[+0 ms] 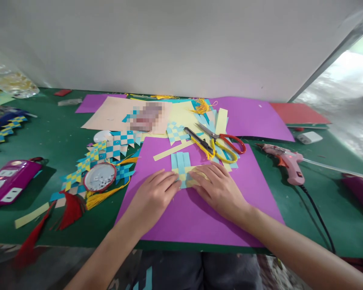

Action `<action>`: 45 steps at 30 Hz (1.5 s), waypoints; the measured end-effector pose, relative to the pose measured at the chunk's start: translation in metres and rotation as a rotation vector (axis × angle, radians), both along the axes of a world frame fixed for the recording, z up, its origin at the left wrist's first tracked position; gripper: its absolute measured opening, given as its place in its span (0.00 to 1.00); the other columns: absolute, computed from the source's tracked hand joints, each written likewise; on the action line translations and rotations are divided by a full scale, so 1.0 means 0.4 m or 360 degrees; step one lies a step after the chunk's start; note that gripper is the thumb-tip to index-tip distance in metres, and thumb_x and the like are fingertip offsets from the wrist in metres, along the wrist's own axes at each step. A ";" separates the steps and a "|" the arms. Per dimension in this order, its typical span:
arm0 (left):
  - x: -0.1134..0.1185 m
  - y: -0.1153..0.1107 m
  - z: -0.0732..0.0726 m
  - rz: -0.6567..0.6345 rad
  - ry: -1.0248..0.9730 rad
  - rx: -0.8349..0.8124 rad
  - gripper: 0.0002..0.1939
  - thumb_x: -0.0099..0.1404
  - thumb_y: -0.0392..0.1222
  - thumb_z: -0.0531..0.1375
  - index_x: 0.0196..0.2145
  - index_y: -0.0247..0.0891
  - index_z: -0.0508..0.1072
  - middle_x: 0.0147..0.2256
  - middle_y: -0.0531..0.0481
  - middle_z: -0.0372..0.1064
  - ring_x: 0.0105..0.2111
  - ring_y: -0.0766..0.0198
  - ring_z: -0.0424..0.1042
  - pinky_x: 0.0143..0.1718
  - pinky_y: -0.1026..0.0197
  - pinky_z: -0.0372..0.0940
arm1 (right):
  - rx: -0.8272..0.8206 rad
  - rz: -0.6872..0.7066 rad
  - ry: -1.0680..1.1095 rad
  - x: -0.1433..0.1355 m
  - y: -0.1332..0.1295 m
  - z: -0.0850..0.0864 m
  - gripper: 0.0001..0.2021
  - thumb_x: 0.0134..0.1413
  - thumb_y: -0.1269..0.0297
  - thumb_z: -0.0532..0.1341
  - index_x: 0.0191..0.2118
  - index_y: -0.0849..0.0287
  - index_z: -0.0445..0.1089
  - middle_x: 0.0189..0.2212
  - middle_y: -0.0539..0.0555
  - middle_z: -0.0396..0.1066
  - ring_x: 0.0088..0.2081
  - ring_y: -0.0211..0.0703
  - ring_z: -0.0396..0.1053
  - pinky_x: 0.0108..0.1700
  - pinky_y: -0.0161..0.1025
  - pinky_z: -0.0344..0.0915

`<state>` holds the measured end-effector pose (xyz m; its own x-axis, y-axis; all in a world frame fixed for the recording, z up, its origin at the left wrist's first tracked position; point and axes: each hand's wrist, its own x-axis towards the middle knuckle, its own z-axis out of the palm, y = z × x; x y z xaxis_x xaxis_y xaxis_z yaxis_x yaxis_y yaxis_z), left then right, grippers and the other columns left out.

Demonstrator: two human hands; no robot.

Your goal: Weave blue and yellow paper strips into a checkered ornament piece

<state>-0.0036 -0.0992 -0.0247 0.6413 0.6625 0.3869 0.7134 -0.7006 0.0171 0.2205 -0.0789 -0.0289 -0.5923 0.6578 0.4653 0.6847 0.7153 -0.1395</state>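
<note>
Light-blue paper strips stand side by side, crossed by pale-yellow strips in a small woven patch on a purple sheet. My left hand is closed at the patch's left edge, fingertips and thumb on the strips. From the right, my right hand grips the yellow strips with bent fingers, covering their right ends. Just beyond the hands lie a black-and-yellow utility knife and scissors with red and yellow handles, on top of loose strips.
A pink glue gun with a black cord lies right. Left are woven paper fish, a dish of small eyes, red tassels and a purple power strip. A plastic bottle stands far left, and a white wall closes the back.
</note>
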 end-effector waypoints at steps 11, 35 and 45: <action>0.000 -0.004 0.010 -0.0154 0.0255 0.0368 0.15 0.65 0.24 0.50 0.43 0.24 0.75 0.44 0.35 0.76 0.46 0.52 0.75 0.49 0.52 0.71 | 0.0006 0.0169 -0.0009 0.007 0.009 -0.012 0.11 0.63 0.68 0.55 0.46 0.62 0.72 0.45 0.56 0.74 0.49 0.48 0.68 0.57 0.50 0.62; -0.011 -0.004 0.009 0.0203 -0.0133 -0.0078 0.14 0.69 0.40 0.55 0.48 0.29 0.72 0.46 0.38 0.73 0.46 0.52 0.72 0.47 0.47 0.70 | -0.0186 0.0433 -0.0156 -0.103 0.124 -0.003 0.15 0.58 0.76 0.56 0.51 0.69 0.68 0.52 0.65 0.70 0.56 0.52 0.65 0.60 0.50 0.62; -0.017 0.012 0.004 0.0169 -0.0104 -0.0199 0.12 0.69 0.38 0.55 0.46 0.31 0.72 0.47 0.39 0.72 0.51 0.52 0.69 0.50 0.47 0.68 | -0.0093 0.0427 -0.0158 -0.095 0.129 -0.010 0.12 0.60 0.75 0.54 0.48 0.64 0.69 0.51 0.62 0.69 0.61 0.53 0.57 0.62 0.50 0.60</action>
<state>-0.0102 -0.0944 -0.0229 0.5415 0.7706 0.3360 0.7777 -0.6110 0.1480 0.1827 -0.0272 -0.0328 -0.7893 0.4955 0.3626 0.4847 0.8654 -0.1276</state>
